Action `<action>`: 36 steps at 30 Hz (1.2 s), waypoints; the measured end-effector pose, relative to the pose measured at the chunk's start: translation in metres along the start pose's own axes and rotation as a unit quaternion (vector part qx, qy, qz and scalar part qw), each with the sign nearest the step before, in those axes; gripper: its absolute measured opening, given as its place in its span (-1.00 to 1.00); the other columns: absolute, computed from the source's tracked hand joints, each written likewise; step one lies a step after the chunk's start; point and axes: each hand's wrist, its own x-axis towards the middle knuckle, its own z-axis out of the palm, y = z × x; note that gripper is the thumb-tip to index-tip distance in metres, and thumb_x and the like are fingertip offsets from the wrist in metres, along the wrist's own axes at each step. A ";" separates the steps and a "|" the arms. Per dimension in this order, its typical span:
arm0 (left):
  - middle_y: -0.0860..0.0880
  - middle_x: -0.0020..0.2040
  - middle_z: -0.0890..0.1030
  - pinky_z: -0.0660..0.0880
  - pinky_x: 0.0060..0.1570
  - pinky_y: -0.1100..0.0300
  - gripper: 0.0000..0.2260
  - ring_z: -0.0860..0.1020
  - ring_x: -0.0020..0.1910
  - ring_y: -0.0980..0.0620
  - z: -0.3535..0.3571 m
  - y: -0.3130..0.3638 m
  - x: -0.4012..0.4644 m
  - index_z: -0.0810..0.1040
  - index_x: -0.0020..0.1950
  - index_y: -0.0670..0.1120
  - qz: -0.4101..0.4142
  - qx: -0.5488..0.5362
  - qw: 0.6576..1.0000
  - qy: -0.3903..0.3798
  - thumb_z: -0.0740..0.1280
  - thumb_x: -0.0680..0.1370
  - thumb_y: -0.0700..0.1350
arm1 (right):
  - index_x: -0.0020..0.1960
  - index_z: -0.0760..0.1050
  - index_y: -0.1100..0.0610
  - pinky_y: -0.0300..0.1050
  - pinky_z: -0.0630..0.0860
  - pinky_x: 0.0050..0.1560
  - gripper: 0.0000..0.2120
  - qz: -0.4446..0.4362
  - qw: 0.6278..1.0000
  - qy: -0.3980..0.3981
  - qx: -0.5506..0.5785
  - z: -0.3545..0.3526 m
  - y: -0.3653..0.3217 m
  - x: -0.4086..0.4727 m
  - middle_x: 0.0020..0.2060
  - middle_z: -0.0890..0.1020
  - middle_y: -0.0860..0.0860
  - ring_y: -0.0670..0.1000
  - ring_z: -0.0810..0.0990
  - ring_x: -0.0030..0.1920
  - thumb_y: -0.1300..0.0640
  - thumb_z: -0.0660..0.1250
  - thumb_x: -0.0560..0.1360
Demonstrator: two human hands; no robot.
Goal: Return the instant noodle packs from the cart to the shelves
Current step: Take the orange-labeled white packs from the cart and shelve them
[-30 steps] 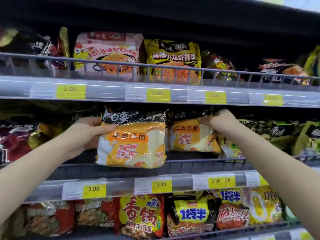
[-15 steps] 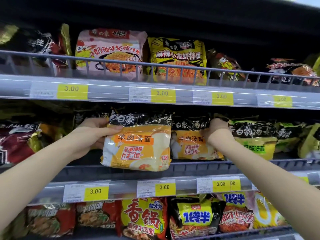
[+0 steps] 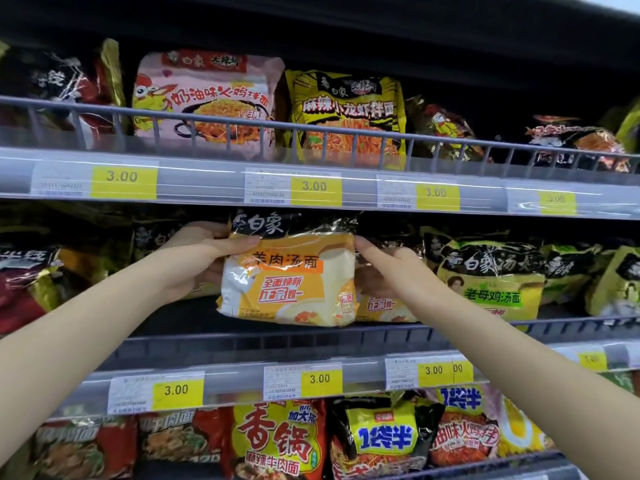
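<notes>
An orange and white instant noodle pack (image 3: pixel 294 285) with a black top is held upright over the middle shelf (image 3: pixel 277 344), just above its rail. My left hand (image 3: pixel 204 258) grips the pack's upper left edge, thumb across the front. My right hand (image 3: pixel 388 271) is at the pack's right edge: the thumb tip touches its upper right corner and the fingers are loosely curled beside it. A second pack of the same kind (image 3: pixel 384 308) stands on the shelf behind my right hand, mostly hidden. The cart is out of view.
Green and yellow noodle packs (image 3: pixel 495 282) fill the middle shelf to the right, dark red packs (image 3: pixel 24 282) to the left. The upper shelf (image 3: pixel 207 181) and the lower shelf carry more packs behind wire rails. Yellow 3.00 price tags line each shelf edge.
My left hand has carried the orange pack right and deeper over the middle shelf. My right hand let go of the second pack, which now stands on the shelf, and moved left to the held pack's edge.
</notes>
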 end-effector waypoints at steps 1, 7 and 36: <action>-0.14 -0.09 0.70 0.62 -0.15 0.06 -0.03 0.67 -0.13 -0.10 0.002 0.001 0.001 0.45 0.27 -0.23 0.003 0.000 1.000 -0.003 0.63 -0.03 0.16 | 0.03 0.60 0.27 0.04 0.60 0.05 -0.48 0.030 0.997 -0.029 0.067 0.000 -0.002 -0.001 -0.15 0.70 0.15 0.11 0.69 -0.13 -0.21 0.30 0.46; -0.14 -0.16 0.71 0.60 -0.11 0.01 -0.05 0.66 -0.26 -0.05 0.015 0.006 0.006 0.56 0.09 -0.23 0.006 -0.013 1.000 -0.022 0.61 -0.18 0.24 | 0.08 0.58 0.25 -0.05 0.62 -0.04 -0.48 0.061 0.985 -0.088 0.136 -0.008 -0.009 -0.001 -0.10 0.72 0.14 0.09 0.71 -0.10 -0.10 0.46 0.29; 0.33 0.45 -0.01 -0.30 0.37 0.43 -0.32 -0.21 0.39 0.48 0.034 -0.057 -0.032 0.02 0.52 0.14 0.293 0.571 0.726 -0.246 -0.37 0.46 0.34 | -0.12 0.56 0.16 -0.33 0.51 -0.39 -0.86 0.028 0.995 0.091 0.003 -0.067 0.038 -0.003 -0.21 0.67 0.02 -0.04 0.62 -0.26 0.30 0.47 0.37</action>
